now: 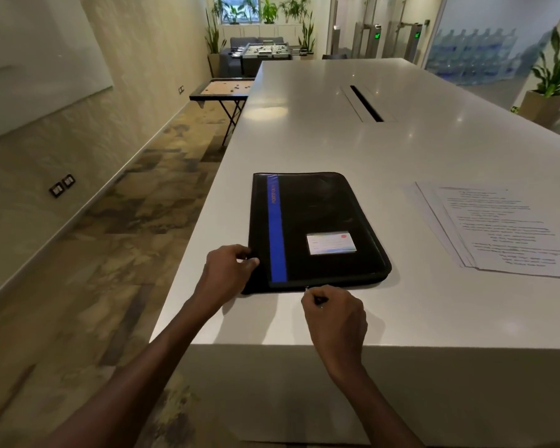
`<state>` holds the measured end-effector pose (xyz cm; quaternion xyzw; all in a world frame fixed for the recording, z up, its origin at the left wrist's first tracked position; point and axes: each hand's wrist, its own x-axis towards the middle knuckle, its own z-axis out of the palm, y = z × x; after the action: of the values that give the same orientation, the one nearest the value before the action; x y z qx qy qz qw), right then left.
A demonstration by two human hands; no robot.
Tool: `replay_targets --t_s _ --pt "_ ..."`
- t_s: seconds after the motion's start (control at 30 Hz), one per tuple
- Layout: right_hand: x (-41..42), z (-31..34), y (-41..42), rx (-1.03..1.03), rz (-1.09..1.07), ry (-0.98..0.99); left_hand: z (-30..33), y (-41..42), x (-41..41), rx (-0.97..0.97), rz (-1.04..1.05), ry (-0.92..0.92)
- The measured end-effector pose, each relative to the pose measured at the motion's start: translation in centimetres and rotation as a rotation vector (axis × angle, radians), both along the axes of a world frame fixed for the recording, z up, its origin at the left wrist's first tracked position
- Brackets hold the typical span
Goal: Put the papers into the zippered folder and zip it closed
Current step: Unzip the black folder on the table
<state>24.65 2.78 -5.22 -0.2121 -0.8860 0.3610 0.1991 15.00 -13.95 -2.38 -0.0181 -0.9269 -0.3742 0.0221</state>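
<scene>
Pinched between the thumb and fingers of the right hand (335,313) is the zipper pull (308,289) at the near edge of the black folder (317,227). Beside it, the left hand (228,270) curls its fingers round the folder's near left corner. That folder lies flat and closed on the white table (401,150), a blue stripe (277,234) down its cover and a small card (331,243) near the front. To its right, apart from it, lies a fanned stack of printed papers (498,227).
</scene>
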Motion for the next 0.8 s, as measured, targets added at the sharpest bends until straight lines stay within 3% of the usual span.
replay_targets --t_s 0.1,0.23,0.8 --pt "0.0 -0.1 -0.5 -0.004 0.021 -0.001 -0.6 -0.7 0.7 0.188 0.079 -0.059" --pt "0.0 -0.2 -1.4 -0.006 0.052 0.024 -0.3 -0.7 0.7 0.296 0.117 -0.12" --pt "-0.1 -0.4 -6.8 -0.001 0.205 0.084 -0.6 -1.0 0.3 0.386 0.134 -0.222"
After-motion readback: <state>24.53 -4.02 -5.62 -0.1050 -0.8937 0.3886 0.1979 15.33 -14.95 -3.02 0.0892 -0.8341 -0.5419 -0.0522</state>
